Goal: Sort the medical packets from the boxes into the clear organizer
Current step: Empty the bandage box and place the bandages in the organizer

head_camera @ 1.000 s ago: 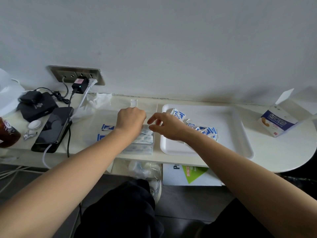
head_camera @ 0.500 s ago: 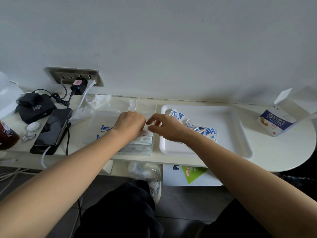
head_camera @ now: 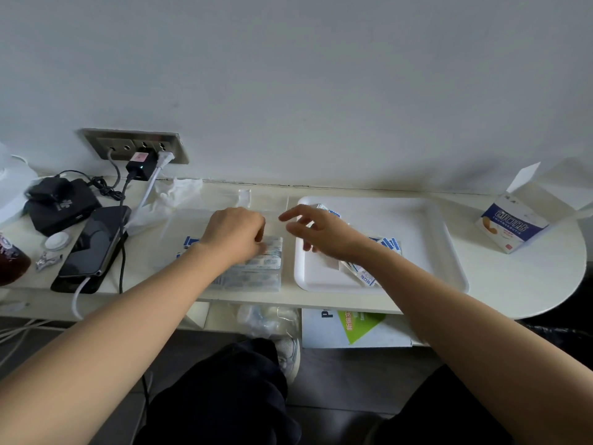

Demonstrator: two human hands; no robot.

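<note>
Medical packets [head_camera: 256, 277] lie stacked in the clear organizer [head_camera: 192, 220], directly beneath my left grip [head_camera: 236, 237]. Further packets [head_camera: 365, 274] lie in the white tray [head_camera: 417, 252] below my right grip [head_camera: 324, 232]. The cream desk [head_camera: 513, 284] abuts a white wall [head_camera: 321, 91]. Left grip: fingers curled onto the stack; I cannot tell whether they pinch a packet. Right grip: released, fingers spread, holding nothing.

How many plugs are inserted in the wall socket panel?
3: a grey plug at the left of the socket panel, a black adapter in the middle, a white plug at the right. None seems hidden.
</note>
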